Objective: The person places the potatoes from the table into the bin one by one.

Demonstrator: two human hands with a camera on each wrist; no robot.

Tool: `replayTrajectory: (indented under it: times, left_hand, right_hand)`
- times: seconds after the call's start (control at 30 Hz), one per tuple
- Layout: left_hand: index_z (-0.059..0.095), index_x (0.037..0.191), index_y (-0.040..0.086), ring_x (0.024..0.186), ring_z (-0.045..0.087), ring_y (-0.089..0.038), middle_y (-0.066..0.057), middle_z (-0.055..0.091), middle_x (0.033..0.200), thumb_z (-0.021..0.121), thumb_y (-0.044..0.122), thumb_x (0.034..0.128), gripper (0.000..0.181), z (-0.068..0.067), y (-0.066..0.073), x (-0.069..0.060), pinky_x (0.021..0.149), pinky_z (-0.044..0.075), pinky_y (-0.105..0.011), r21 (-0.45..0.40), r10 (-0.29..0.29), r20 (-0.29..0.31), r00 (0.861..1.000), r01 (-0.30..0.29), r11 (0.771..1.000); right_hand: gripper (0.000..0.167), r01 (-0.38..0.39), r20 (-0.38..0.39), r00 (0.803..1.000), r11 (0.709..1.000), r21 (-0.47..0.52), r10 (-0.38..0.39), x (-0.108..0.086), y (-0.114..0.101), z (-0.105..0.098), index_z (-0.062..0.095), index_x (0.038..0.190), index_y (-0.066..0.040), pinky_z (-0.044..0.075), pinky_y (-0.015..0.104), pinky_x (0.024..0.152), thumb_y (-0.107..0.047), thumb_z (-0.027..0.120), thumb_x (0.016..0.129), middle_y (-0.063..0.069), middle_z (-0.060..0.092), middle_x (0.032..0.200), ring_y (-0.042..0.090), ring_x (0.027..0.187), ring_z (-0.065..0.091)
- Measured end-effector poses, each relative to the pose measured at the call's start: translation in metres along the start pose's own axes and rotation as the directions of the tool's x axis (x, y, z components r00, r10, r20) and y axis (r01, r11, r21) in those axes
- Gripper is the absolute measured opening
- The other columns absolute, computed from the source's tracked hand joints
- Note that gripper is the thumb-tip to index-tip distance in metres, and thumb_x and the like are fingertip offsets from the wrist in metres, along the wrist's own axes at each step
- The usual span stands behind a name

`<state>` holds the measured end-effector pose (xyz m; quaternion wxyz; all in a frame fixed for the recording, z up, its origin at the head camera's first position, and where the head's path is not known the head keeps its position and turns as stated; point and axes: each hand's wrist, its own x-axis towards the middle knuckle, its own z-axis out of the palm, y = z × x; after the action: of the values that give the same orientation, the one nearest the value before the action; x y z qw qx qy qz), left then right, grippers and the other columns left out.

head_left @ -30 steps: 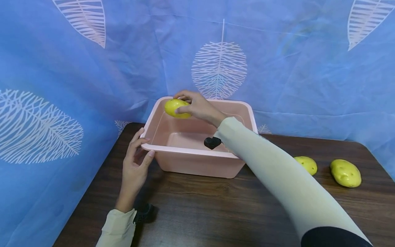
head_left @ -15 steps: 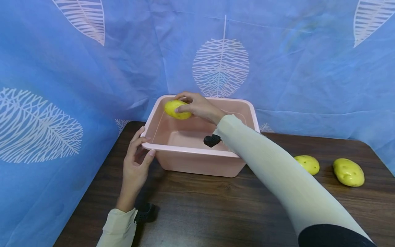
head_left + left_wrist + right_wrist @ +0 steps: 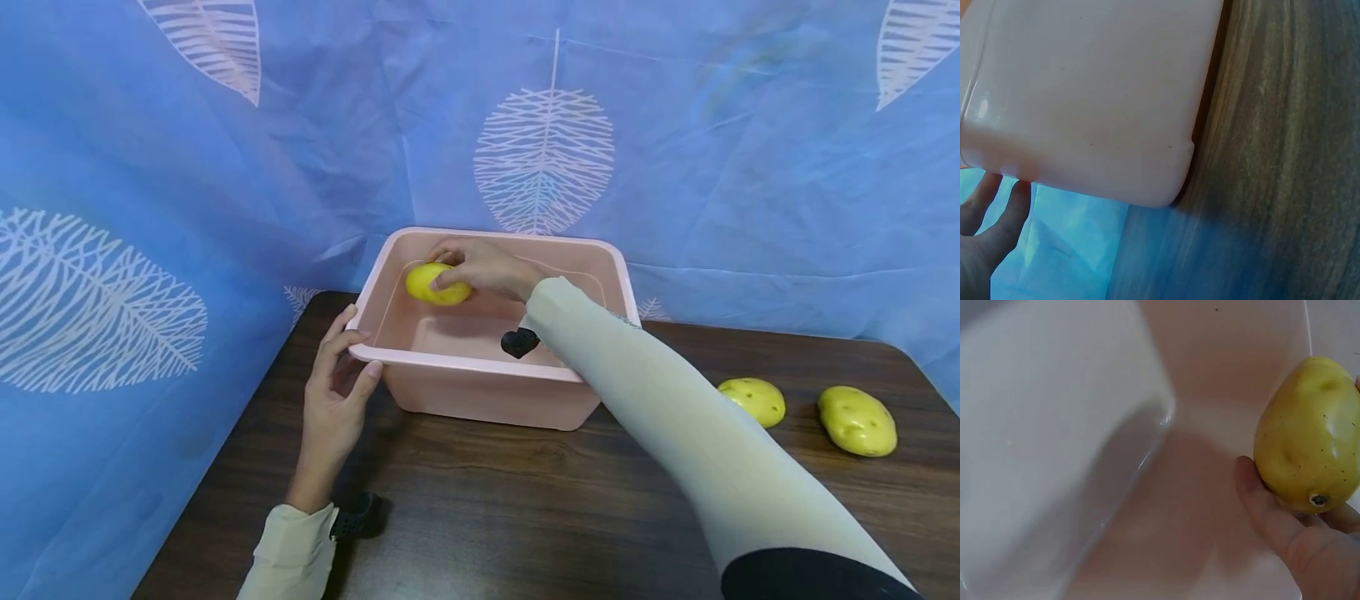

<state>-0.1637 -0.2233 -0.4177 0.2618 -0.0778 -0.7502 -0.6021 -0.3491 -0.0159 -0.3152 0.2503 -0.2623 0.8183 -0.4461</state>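
Observation:
In the head view a pink plastic basin [image 3: 480, 396] stands on the table. My right hand [image 3: 487, 265] grips a yellow potato [image 3: 438, 285] inside the basin, near its back left corner. The right wrist view shows the potato [image 3: 1307, 434] held between thumb and fingers, above the basin's floor. At the front left corner my left hand [image 3: 333, 408] holds the basin's rim, fingers on the left side and thumb at the front. From the left wrist, two fingers of that hand [image 3: 997, 231] show against the basin's outer wall [image 3: 1091, 106].
Two more potatoes lie on the dark wooden table [image 3: 525, 500] at the right: one potato [image 3: 753, 400] partly behind the right sleeve, another potato [image 3: 857, 421] further right. A blue cloth [image 3: 420, 125] with white leaf prints hangs behind and to the left.
My right hand has lowered the potato a little, deeper into the basin. My left hand keeps its place at the rim. The head view has shifted slightly.

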Motion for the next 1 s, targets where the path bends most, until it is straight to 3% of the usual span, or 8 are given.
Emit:
replayTrajectory:
  times: [0.17, 0.4, 0.57, 0.63, 0.7, 0.93, 1.0]
  left_hand:
    - [0.058, 0.138, 0.005, 0.152, 0.039, -0.019, 0.004, 0.038, 0.168, 0.069, -0.001, 0.0973, 0.043, -0.0013, 0.0009, -0.0005, 0.112, 0.041, -0.026, 0.016, 0.001, -0.008, 1.000, -0.001, 1.000]
    - [0.057, 0.138, 0.004, 0.152, 0.039, -0.022, 0.003, 0.037, 0.169, 0.068, -0.001, 0.0979, 0.042, -0.0029, 0.0011, -0.0019, 0.111, 0.042, -0.024, 0.011, 0.002, -0.002, 1.000, -0.002, 1.000]
    - [0.057, 0.138, 0.004, 0.152, 0.039, -0.022, 0.006, 0.038, 0.168, 0.068, -0.001, 0.0981, 0.042, -0.0030, 0.0000, -0.0025, 0.112, 0.042, -0.025, 0.010, -0.005, 0.004, 1.000, 0.005, 1.000]
    - [0.056, 0.138, 0.004, 0.152, 0.038, -0.022, 0.006, 0.038, 0.168, 0.068, -0.001, 0.0981, 0.042, -0.0027, 0.0001, -0.0023, 0.117, 0.042, -0.033, 0.012, -0.010, 0.005, 1.000, 0.009, 1.000]
    - [0.056, 0.138, 0.003, 0.152, 0.039, -0.022, 0.007, 0.038, 0.168, 0.068, -0.001, 0.0980, 0.042, -0.0023, 0.0000, -0.0015, 0.117, 0.043, -0.033, 0.011, -0.004, 0.006, 1.000, 0.004, 1.000]
    - [0.056, 0.137, 0.003, 0.153, 0.037, -0.022, 0.006, 0.037, 0.168, 0.068, -0.001, 0.0980, 0.041, -0.0023, -0.0007, 0.0001, 0.120, 0.037, -0.062, 0.018, -0.010, 0.011, 1.000, 0.010, 1.000]
    - [0.056, 0.137, 0.002, 0.153, 0.037, -0.022, 0.007, 0.038, 0.168, 0.068, -0.001, 0.0981, 0.041, -0.0023, -0.0010, 0.0003, 0.119, 0.037, -0.062, 0.020, -0.007, 0.012, 1.000, 0.007, 1.000]
  right_hand:
    - [0.042, 0.003, -0.001, 1.000, 0.998, -0.060, -0.003, 0.0016, 0.0012, 0.0026, 0.060, 0.138, -0.017, 0.046, 0.039, 0.112, -0.022, 0.070, 0.098, 0.007, 0.059, 0.146, 0.024, 0.134, 0.053]
    - [0.044, -0.031, 0.004, 1.000, 0.998, -0.055, 0.031, 0.0034, 0.0050, 0.0052, 0.058, 0.140, -0.017, 0.054, 0.037, 0.102, -0.024, 0.069, 0.098, 0.009, 0.054, 0.153, 0.024, 0.133, 0.053]
    - [0.045, -0.053, -0.018, 0.998, 0.998, -0.034, 0.053, 0.0036, 0.0067, 0.0054, 0.058, 0.140, -0.017, 0.053, 0.037, 0.105, -0.027, 0.070, 0.098, 0.008, 0.052, 0.156, 0.024, 0.138, 0.050]
    - [0.045, -0.055, -0.022, 0.998, 0.998, -0.040, 0.054, 0.0041, 0.0075, 0.0053, 0.058, 0.141, -0.016, 0.052, 0.037, 0.107, -0.027, 0.069, 0.098, 0.008, 0.054, 0.154, 0.024, 0.137, 0.051]
    - [0.045, -0.057, -0.027, 0.998, 0.997, -0.053, 0.056, 0.0046, 0.0072, 0.0052, 0.059, 0.141, -0.015, 0.052, 0.036, 0.105, -0.026, 0.069, 0.099, 0.009, 0.057, 0.151, 0.024, 0.133, 0.054]
    - [0.043, -0.065, -0.030, 0.998, 0.992, -0.109, 0.062, 0.0062, 0.0086, 0.0040, 0.062, 0.141, -0.011, 0.052, 0.033, 0.101, -0.023, 0.068, 0.100, 0.009, 0.064, 0.141, 0.024, 0.122, 0.057]
    - [0.044, -0.065, -0.029, 0.998, 0.992, -0.107, 0.062, 0.0057, 0.0092, 0.0041, 0.061, 0.142, -0.010, 0.051, 0.034, 0.102, -0.024, 0.067, 0.101, 0.008, 0.063, 0.141, 0.023, 0.121, 0.057]
